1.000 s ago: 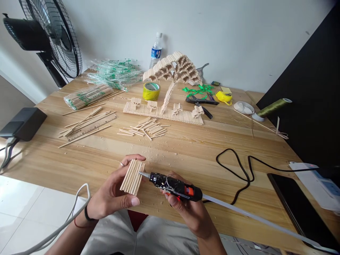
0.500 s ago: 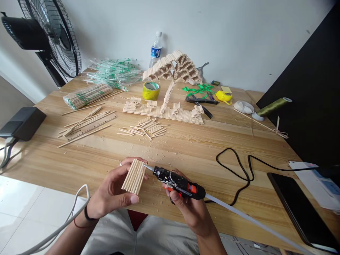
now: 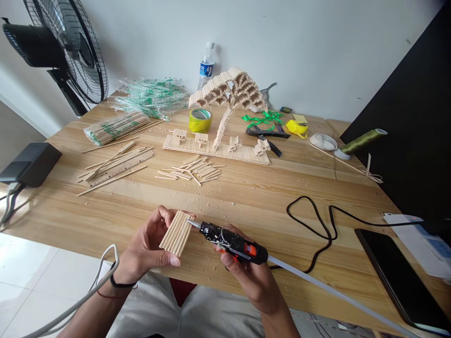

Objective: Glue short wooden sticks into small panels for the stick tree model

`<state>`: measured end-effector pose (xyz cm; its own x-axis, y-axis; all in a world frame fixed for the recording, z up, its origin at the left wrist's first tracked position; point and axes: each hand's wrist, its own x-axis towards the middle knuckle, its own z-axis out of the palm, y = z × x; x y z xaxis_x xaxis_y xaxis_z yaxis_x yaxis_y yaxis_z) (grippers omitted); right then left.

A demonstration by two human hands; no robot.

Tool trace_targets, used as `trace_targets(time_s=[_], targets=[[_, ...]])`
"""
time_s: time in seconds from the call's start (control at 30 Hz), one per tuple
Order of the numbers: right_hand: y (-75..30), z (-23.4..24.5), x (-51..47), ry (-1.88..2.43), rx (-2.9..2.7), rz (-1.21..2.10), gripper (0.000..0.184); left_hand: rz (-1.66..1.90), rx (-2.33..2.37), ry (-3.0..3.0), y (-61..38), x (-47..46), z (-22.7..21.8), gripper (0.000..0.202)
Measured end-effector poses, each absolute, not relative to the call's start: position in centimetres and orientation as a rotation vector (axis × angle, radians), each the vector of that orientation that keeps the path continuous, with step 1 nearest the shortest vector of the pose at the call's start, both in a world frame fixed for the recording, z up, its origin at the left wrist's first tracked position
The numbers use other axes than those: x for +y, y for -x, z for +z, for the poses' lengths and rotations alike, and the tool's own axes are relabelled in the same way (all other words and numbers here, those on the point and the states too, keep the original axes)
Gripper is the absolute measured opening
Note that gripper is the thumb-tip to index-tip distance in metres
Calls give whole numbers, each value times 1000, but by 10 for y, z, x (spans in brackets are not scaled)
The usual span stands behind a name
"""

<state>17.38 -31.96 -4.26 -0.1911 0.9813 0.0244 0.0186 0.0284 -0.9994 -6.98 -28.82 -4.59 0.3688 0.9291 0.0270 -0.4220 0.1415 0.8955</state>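
Observation:
My left hand (image 3: 148,249) grips a small panel of wooden sticks (image 3: 176,233) laid side by side, thumb along its near edge and fingers behind. My right hand (image 3: 250,277) is wrapped round a black and orange hot glue gun (image 3: 232,241). The gun's metal nozzle points left and meets the panel's upper right part. A long whitish glue stick (image 3: 317,281) juts from its rear. Beyond my hands lies a pile of short cut sticks (image 3: 197,169). Behind it stands a stick-built model (image 3: 223,126) with a slanting trunk and a wide canopy on a flat base.
Long sticks and a ruler (image 3: 121,168) lie on the left, near wrapped stick bundles (image 3: 116,127). Yellow tape (image 3: 200,121) and a bottle (image 3: 206,68) stand at the back. On the right are a black cord (image 3: 329,234), a phone (image 3: 398,277) and a power strip (image 3: 419,239).
The glue gun and my right hand have shifted slightly left, bringing the nozzle from the panel's corner onto its face. My left hand and the panel have moved a little left too.

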Motion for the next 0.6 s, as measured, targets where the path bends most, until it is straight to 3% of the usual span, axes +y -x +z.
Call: trace_targets(time_s=[0.4,0.6], targets=[[-179,-47,-319,1055,-1465,1299,38,1133,644,-951,68,-289,-49,61],[-179,-44,-317,990,-1562,1301,41,1094,698,-1000,69,-289,-48,84]])
